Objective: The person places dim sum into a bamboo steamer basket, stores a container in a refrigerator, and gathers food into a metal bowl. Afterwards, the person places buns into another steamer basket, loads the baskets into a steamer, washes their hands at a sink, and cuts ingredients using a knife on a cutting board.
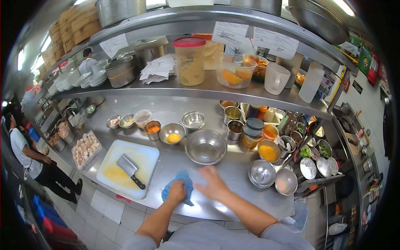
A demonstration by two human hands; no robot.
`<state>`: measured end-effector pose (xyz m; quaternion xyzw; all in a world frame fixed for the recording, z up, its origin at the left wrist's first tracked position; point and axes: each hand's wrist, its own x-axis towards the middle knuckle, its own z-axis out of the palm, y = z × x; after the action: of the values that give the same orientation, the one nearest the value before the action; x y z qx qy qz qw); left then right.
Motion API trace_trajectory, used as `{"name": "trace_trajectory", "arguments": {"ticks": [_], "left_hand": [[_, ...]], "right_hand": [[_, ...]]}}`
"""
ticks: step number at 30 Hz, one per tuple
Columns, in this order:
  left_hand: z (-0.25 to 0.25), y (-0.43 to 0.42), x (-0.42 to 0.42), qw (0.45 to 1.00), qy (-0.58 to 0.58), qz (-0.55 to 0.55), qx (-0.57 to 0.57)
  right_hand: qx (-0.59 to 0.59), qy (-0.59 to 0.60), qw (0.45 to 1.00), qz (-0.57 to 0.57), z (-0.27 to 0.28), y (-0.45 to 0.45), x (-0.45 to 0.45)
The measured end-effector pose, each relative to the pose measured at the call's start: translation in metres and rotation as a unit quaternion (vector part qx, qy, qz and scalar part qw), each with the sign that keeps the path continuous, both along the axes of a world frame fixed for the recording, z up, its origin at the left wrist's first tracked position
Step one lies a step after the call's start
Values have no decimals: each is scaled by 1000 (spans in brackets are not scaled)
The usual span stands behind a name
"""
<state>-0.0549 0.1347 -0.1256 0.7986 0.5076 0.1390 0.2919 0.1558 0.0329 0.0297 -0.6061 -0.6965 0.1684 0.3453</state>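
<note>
A crumpled blue cloth [183, 176] is gripped by the left hand [177, 192] on the shiny steel table [234, 168], its longer way pointing away from the body. The blurred right hand [213, 185] is held open just beside it. Leftward, a black-handled steel cleaver [127, 165] is held up by a white cutting board [145, 153]; farther off, a round steel bowl [206, 146] is seen.

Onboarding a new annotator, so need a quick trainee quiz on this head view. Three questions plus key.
1. What is the left hand holding?
2. True or false: the cleaver lies on the cutting board.
3. How is the right hand?
A) gripping the cleaver
B) open, fingers spread
C) flat on the cutting board

Key: 1. A blue cloth; 2. True; 3. B
</note>
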Motion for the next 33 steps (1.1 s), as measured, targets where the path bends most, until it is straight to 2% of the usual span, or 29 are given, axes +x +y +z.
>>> {"name": "trace_trajectory", "arguments": {"ticks": [1,2,3,4,5,6,7,8,10,11,12,15,16,19,22,23,24,26,27,29,31,33], "left_hand": [[6,2,-10,986,-120,-4,-114],[16,5,-22,986,-120,-9,-116],[29,9,-37,936,-281,-2,-212],[43,10,-58,852,-430,7,-300],[59,8,-84,853,-427,4,-301],[77,3,-113,877,-413,-23,-244],[93,-2,-143,896,-401,-41,-184],[106,-3,-179,895,-409,-22,-176],[141,7,-265,939,-279,-92,-181],[174,11,-302,956,-233,-106,-145],[204,21,-336,959,-240,-77,-131],[307,61,-409,987,-102,-107,69],[345,75,-424,981,-64,-119,139],[424,130,-450,946,-46,-144,288],[480,193,-457,885,0,-172,433],[493,215,-456,872,-17,-172,458],[507,237,-458,845,28,-171,505],[529,282,-465,746,29,-136,651],[547,304,-474,743,36,-138,654],[579,350,-501,694,122,-90,704],[615,409,-541,689,172,12,704],[657,444,-577,737,212,176,618]], "right_hand": [[-79,-52,995,18,-14,-7,-27],[-159,-103,981,37,-27,-14,-51],[-160,-102,981,33,-49,-18,-69],[-162,-131,977,37,-77,-14,-84],[-161,-160,973,43,-104,-9,-101],[-160,-161,973,43,-128,-7,-114],[-156,-179,971,3,-152,-6,-122],[-150,-199,968,-26,-168,-8,-133],[-116,-167,975,-83,-172,-8,-157],[-98,-157,977,-106,-179,-6,-168],[-82,-144,977,-133,-190,-7,-176],[-36,-175,961,-210,-206,-3,-206],[-28,-184,953,-239,-206,-3,-214],[2,-199,947,-251,-213,1,-214],[24,-196,948,-249,-211,2,-215],[28,-192,948,-253,-213,2,-214],[40,-200,943,-263,-218,1,-213],[72,-209,934,-281,-250,4,-198],[93,-210,929,-288,-276,8,-183],[83,-246,920,-292,-291,9,-171],[64,-262,911,-310,-281,5,-179],[41,-283,897,-337,-259,10,-202]]}}
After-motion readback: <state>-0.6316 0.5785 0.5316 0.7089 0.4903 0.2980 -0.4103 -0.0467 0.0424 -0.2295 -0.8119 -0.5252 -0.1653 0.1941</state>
